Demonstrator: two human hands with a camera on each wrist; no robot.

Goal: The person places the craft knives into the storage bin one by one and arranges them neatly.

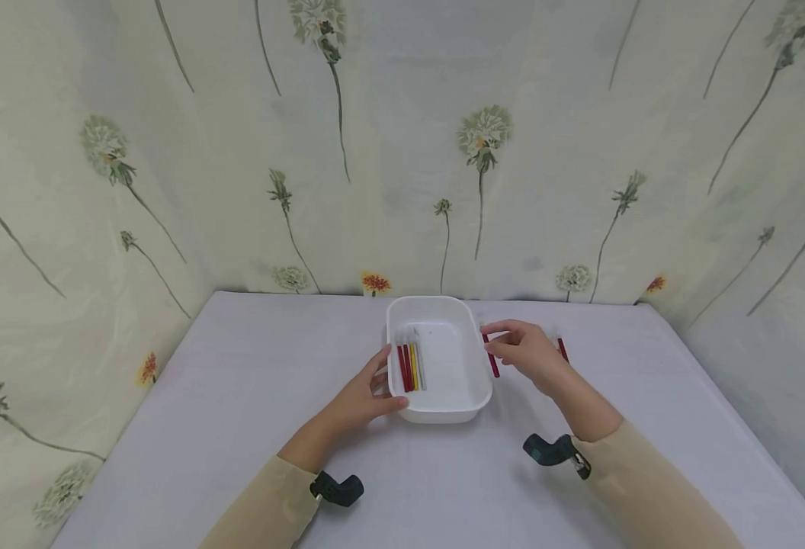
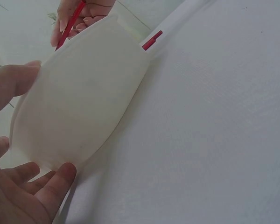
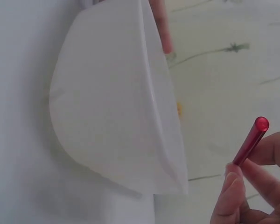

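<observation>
A white plastic tub (image 1: 444, 416) stands on the table. My left hand (image 1: 360, 390) grips its left side, with the thumb at the near corner and the fingers along the wall. Inside, against that side, lie two red pens (image 1: 403, 369), a yellow pen (image 1: 413, 367) and a pale one (image 1: 421, 369), side by side. Just beyond the right rim, my right hand (image 1: 529, 354) pinches another red pen (image 3: 251, 141) between thumb and fingers, tilted and apart from the tub. Its lower end shows below the fingertips in the head view.
More red pens (image 1: 563, 349) lie on the table to the right, partly hidden behind my right hand. A pale cloth covers the table (image 1: 272, 343). Flower-patterned curtain (image 1: 402, 152) hangs behind the table and at both sides.
</observation>
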